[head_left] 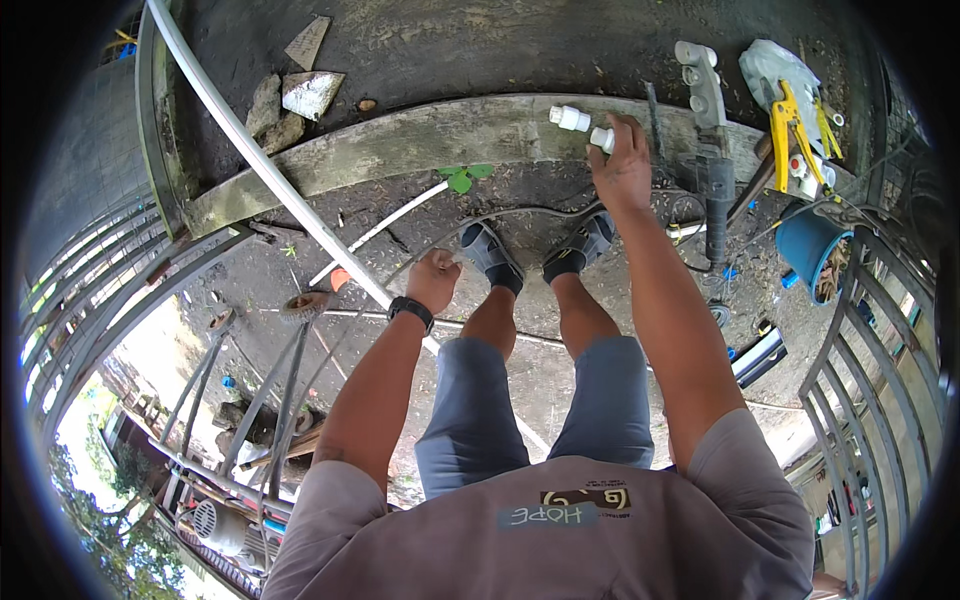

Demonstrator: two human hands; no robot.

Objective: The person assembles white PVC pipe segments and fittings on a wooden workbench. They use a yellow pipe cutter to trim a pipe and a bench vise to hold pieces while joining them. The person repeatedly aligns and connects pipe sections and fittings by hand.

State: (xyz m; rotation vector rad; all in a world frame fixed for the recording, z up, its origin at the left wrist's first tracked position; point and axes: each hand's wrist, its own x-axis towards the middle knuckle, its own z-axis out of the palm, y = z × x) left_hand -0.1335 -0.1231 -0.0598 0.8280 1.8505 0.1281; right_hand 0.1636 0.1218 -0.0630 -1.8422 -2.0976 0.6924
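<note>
On the far side, my right hand (625,172) has its thumb and fingers closed around a short white pipe fitting (602,139), just over the concrete ledge (430,136). Another white pipe fitting (572,119), with a threaded end, lies on the ledge just left of it. My left hand (433,281), a dark watch on its wrist, hangs with curled fingers beside a long white pipe (300,212). No object shows in those fingers. The pipe slants from the upper left down toward my knees.
Yellow pipe cutters (787,125) lie by a clear plastic bag (772,72) at the right. A grey drill-like tool (716,190) stands upright by the ledge. A blue bucket (800,243), metal railings (880,385) and broken stones (270,110) surround the spot. A grey hose (510,211) crosses the ground.
</note>
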